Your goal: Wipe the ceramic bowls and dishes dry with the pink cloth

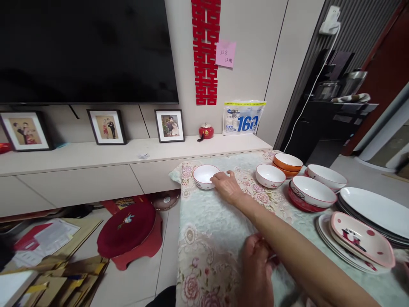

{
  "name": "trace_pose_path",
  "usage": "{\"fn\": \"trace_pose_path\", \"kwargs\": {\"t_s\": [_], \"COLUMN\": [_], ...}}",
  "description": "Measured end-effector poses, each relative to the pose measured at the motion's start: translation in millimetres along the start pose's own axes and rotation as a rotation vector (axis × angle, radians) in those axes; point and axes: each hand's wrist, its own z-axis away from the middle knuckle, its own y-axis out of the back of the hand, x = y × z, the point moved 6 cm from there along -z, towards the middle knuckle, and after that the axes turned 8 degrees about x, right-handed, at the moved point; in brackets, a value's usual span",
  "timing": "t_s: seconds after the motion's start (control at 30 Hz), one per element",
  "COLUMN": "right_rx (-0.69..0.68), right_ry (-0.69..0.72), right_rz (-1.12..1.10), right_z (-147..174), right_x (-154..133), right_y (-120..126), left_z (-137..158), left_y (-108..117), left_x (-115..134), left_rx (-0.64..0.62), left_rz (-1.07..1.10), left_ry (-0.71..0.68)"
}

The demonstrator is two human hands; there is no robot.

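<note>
A small white bowl with a red rim [203, 184] stands upright on the flowered tablecloth near its far left corner. My right hand [226, 186] reaches across from the lower right, its fingertips pinching the bowl's right rim. Below that forearm, my left hand [257, 270] is close to the front of the table with its fingers curled in. The forearm partly covers it, so what it may hold is hidden. A similar white bowl [270, 175] sits to the right of my right hand.
On the right are stacked orange bowls [288, 164], larger white-and-red bowls [313, 192], oval white plates [377, 204] and pink patterned dishes [362, 238]. Behind the table runs a low cabinet [128, 157] with frames, a red jar [206, 131] and a plastic pack [243, 118]. A red stool [131, 232] stands left.
</note>
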Motion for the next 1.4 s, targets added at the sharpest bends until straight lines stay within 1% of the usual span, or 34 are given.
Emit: {"fn": "trace_pose_path", "kwargs": {"t_s": [0.07,0.17,0.27,0.33,0.4,0.47,0.6,0.67,0.73,0.8,0.87,0.9,0.97,1.03,1.1,1.17,1.2,1.23,1.27,1.33,1.4], "right_rx": [-0.028,-0.061,-0.060,-0.047,-0.034,-0.028,-0.031,-0.028,0.002,0.073,0.153,0.180,0.195,0.178,0.175,0.184,0.168,0.110,0.023,-0.177,-0.309], "right_ry": [0.012,0.001,-0.009,-0.014,-0.022,-0.037,-0.095,-0.128,-0.147,-0.134,-0.103,-0.091,-0.087,-0.107,-0.151,-0.206,-0.233,-0.245,-0.246,-0.219,-0.177], "right_rz": [0.001,0.018,0.025,0.023,0.023,0.030,0.055,0.067,0.077,0.082,0.070,0.056,0.012,-0.067,-0.193,-0.345,-0.402,-0.454,-0.495,-0.538,-0.538], "right_z": [-12,-23,-21,-10,9,36,102,136,166,190,207,214,223,230,237,247,252,258,264,277,287], "right_x": [-10,-14,-14,-11,-5,4,23,28,28,23,14,10,4,3,7,15,19,22,22,17,9], "right_y": [-12,-25,-26,-21,-11,0,24,35,44,50,51,50,47,50,64,85,96,102,104,99,83], "left_z": [-1,-3,-2,0,0,-1,-6,-8,-7,-6,-3,-2,0,0,0,-1,-2,-3,-4,-4,-3], "left_y": [-1,0,-1,-1,0,3,8,8,6,0,-5,-6,-6,-7,-10,-11,-12,-11,-11,-11,-12], "left_x": [0,-1,1,2,4,6,17,22,26,31,32,32,30,28,26,25,24,23,23,22,22], "left_rx": [0.001,0.015,-0.009,-0.033,-0.033,0.009,0.115,0.140,0.142,0.056,-0.022,-0.042,-0.058,-0.080,-0.111,-0.114,-0.099,-0.078,-0.056,-0.033,-0.042], "left_rz": [0.025,0.060,0.079,0.071,0.068,0.094,0.177,0.194,0.182,0.152,0.094,0.060,-0.008,-0.067,-0.112,-0.145,-0.162,-0.181,-0.202,-0.236,-0.245], "left_ry": [-0.005,-0.005,-0.009,-0.014,-0.007,0.002,-0.032,-0.031,-0.032,-0.073,-0.116,-0.139,-0.181,-0.206,-0.210,-0.203,-0.199,-0.198,-0.200,-0.214,-0.229]}}
